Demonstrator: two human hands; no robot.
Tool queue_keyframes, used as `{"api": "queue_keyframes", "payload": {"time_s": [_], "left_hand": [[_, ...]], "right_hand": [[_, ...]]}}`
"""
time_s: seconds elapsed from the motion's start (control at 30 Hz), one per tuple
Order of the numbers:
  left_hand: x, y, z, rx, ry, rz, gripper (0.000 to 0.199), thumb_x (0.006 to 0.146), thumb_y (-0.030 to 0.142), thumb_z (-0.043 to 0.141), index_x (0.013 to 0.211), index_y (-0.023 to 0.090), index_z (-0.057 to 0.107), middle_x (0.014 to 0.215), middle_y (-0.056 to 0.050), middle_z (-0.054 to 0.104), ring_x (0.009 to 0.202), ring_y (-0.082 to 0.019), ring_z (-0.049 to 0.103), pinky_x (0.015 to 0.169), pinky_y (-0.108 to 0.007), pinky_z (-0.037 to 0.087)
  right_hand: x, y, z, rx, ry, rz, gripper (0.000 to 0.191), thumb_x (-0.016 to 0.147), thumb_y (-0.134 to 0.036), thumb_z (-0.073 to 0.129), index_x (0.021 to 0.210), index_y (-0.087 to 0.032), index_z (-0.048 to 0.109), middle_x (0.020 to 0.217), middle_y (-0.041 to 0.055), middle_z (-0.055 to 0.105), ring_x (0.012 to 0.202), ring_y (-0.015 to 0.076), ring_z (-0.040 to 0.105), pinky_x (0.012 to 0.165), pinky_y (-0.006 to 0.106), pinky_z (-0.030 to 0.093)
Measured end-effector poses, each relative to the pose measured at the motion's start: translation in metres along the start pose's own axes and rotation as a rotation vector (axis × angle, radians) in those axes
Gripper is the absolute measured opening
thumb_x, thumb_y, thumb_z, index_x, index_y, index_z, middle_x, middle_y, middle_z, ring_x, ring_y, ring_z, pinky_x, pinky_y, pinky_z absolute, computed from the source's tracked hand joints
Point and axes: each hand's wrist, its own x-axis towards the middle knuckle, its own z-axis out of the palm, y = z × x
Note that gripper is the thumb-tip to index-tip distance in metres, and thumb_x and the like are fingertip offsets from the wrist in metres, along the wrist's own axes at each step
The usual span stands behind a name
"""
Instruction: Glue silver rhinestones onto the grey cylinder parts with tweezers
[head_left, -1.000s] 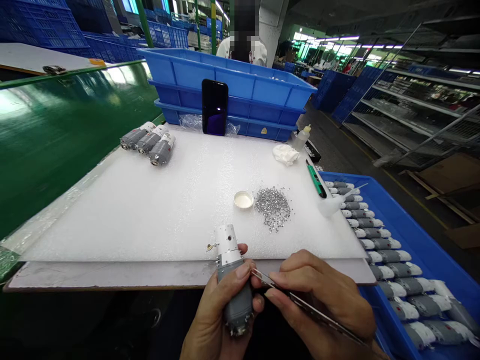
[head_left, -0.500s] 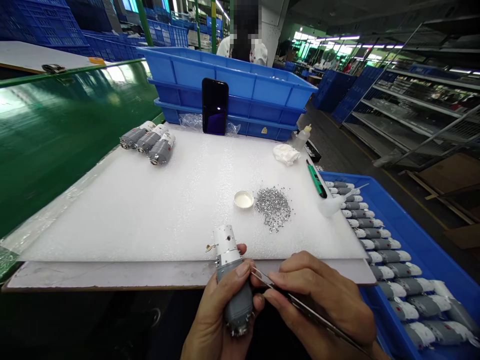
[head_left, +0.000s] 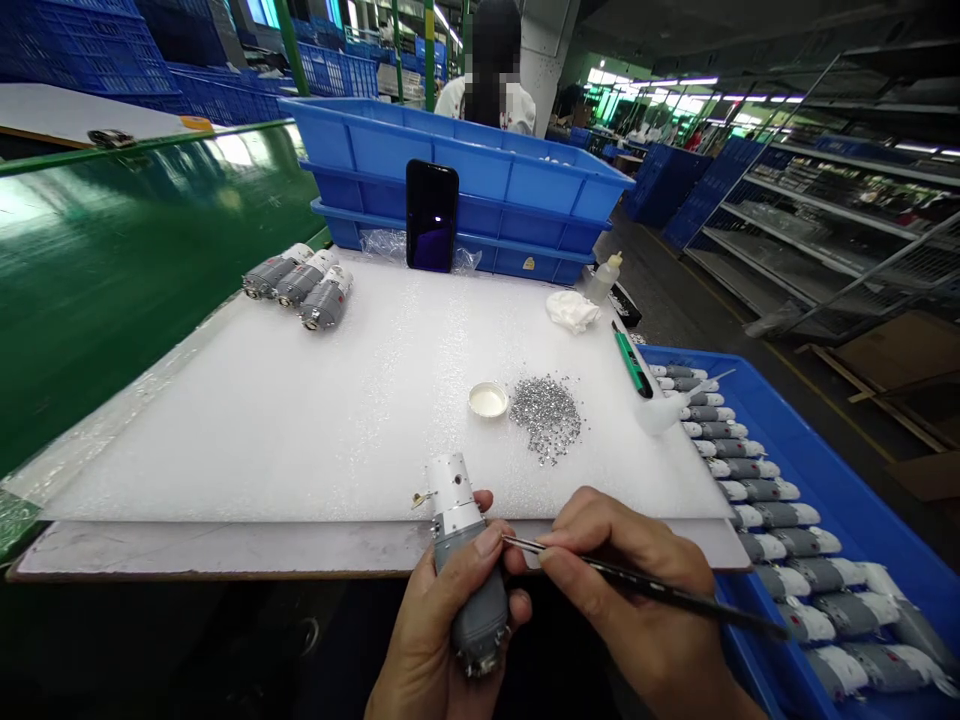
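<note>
My left hand [head_left: 424, 630] is wrapped round a grey and white cylindrical model [head_left: 478, 612], like a small spacecraft, its white end pointing away from me. A small gold-coloured part sticks out from the left of that white end. Between the thumb and fingers of my right hand [head_left: 645, 610] is a pair of dark tweezers [head_left: 675, 592]. Their tips reach the model's right side, by my left thumb; whether they grip anything is too small to tell. Beyond my hands, a shallow white cap [head_left: 488, 400] sits beside a pile of tiny silvery pieces [head_left: 546, 415].
Three similar models [head_left: 326, 300] lie at the back left. A phone [head_left: 432, 215] leans against stacked blue bins [head_left: 517, 190]. Along the right are crumpled white tissue [head_left: 572, 311], a dropper bottle [head_left: 603, 278], a green cutter [head_left: 632, 360] and a blue tray [head_left: 840, 470] holding many models.
My right hand has turned, so the tweezers lie flatter and their back end points further right. My left hand and the model have barely moved.
</note>
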Motion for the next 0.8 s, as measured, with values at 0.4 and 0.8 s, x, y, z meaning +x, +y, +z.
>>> {"api": "queue_keyframes", "payload": {"time_s": [0.4,0.8], "left_hand": [[-0.006,0.007,0.004,0.05,0.011,0.005,0.039,0.083,0.004,0.067,0.12,0.012,0.059,0.07,-0.003,0.07,0.051,-0.01,0.062,0.048,-0.018,0.053],[-0.002,0.001,-0.004,-0.023,0.019,0.019,0.036,0.078,0.005,0.074,0.111,0.019,0.068,0.081,-0.004,0.074,0.067,-0.013,0.069,0.059,-0.021,0.06]], "right_hand": [[0.003,0.012,-0.003,0.386,-0.138,0.408,0.026,0.091,-0.038,0.069,0.075,-0.018,0.066,0.066,-0.0021,0.056,0.054,0.0065,0.041,0.05,0.02,0.033],[0.004,-0.005,0.001,-0.18,-0.045,-0.139,0.006,0.088,-0.013,0.065,0.083,-0.017,0.067,0.067,0.0017,0.064,0.057,0.0121,0.06,0.05,0.022,0.047]]}}
